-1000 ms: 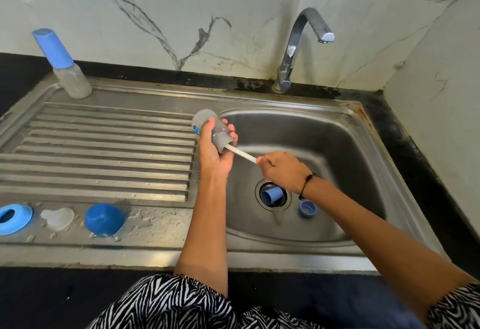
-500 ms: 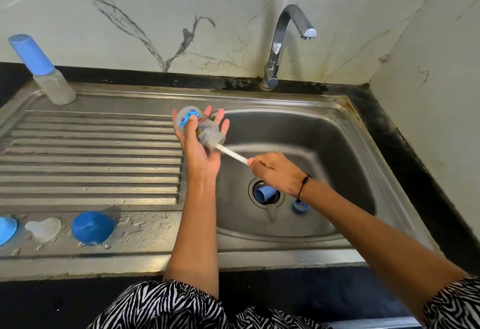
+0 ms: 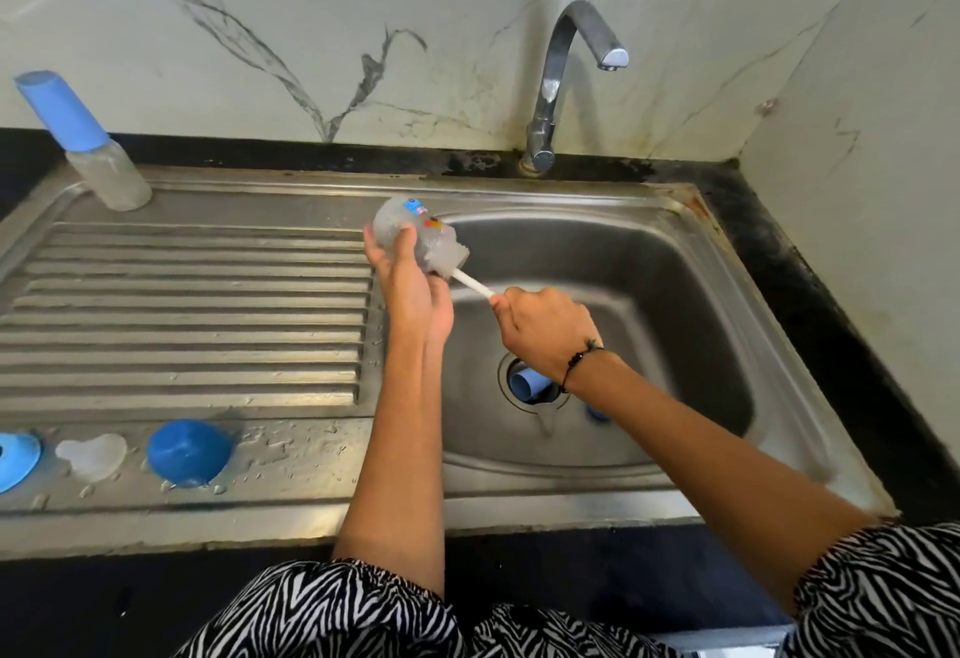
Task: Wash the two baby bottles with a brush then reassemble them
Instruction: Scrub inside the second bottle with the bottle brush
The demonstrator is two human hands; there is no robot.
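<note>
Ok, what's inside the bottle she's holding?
The brush head fills the clear bottle held by the left hand; its white handle runs out to the right hand. Fingers hide part.

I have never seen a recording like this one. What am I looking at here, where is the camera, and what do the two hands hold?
There is no machine: a person washes baby bottles with bare hands. The one camera sits on the person's head and looks down, so you see both arms from above.

The left hand holds a clear bottle at the edge of the sink basin. The right hand grips the white handle of a brush, whose head is inside the bottle.

On the draining board a second bottle with a blue cap stands at the back. At the front lie a blue ring, a clear teat and a blue cap. A blue piece lies in the drain. No water runs from the tap.
</note>
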